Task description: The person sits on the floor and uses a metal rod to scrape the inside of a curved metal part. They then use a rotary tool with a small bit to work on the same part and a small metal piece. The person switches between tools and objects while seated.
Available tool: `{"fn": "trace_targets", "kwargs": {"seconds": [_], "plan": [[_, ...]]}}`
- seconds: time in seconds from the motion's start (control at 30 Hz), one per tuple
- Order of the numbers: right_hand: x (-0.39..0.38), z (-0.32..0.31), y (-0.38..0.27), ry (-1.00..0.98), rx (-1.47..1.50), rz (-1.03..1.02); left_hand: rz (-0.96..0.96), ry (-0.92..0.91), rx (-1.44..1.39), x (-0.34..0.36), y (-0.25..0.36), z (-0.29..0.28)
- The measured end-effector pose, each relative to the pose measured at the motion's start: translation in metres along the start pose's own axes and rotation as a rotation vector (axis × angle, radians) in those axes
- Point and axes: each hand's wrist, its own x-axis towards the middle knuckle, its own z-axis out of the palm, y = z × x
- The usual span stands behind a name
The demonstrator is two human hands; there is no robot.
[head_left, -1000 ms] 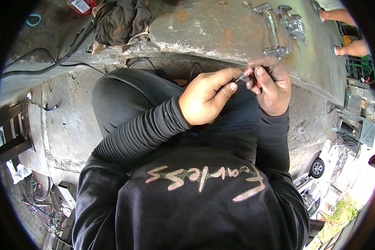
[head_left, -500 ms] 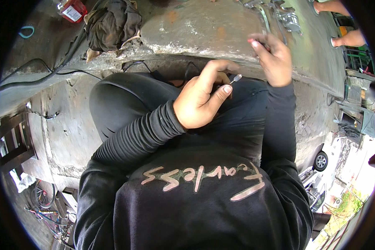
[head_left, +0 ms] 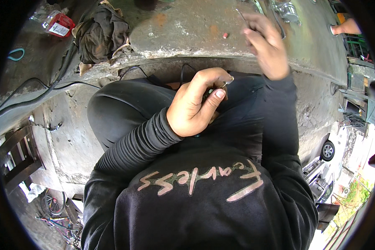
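My left hand [head_left: 193, 104] is curled above my lap, thumb and forefinger closed on a small thin-stemmed piece with a silvery tip [head_left: 228, 82]. The fingers hide most of that piece, and I cannot make out its kind. Over the grey slab to the right, my right hand [head_left: 268, 48] is smeared by motion. A thin metal rod [head_left: 240, 15] sticks out from its fingertips. Beside this hand, a small red cap-like piece [head_left: 225, 36] lies on the slab [head_left: 183, 35].
A dark crumpled rag [head_left: 102, 35] lies at the slab's left, near a clear bottle with red contents [head_left: 58, 26] and black cables [head_left: 56, 79]. Metal parts [head_left: 287, 13] stand at the far right. Another person's foot [head_left: 336, 30] is at the right edge.
The small red piece, at my right fingertips before, now lies on the slab. A thin rod now shows at those fingers. My left hand has turned slightly, its held tip nearer the forefinger.
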Motion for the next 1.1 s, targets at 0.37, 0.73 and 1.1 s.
{"fn": "trace_targets", "kwargs": {"seconds": [0.37, 0.73, 1.1], "plan": [[-0.043, -0.046, -0.098, -0.258, -0.756, -0.575, -0.094, -0.177, -0.161, -0.005, 0.008, -0.002], [-0.044, -0.024, -0.093, -0.050, -0.630, -0.684, -0.038, -0.191, -0.125, -0.004, 0.006, -0.001], [-0.028, -0.047, -0.115, -0.408, -0.868, -0.741, 0.085, -0.224, -0.027, 0.001, 0.003, 0.000]]}}
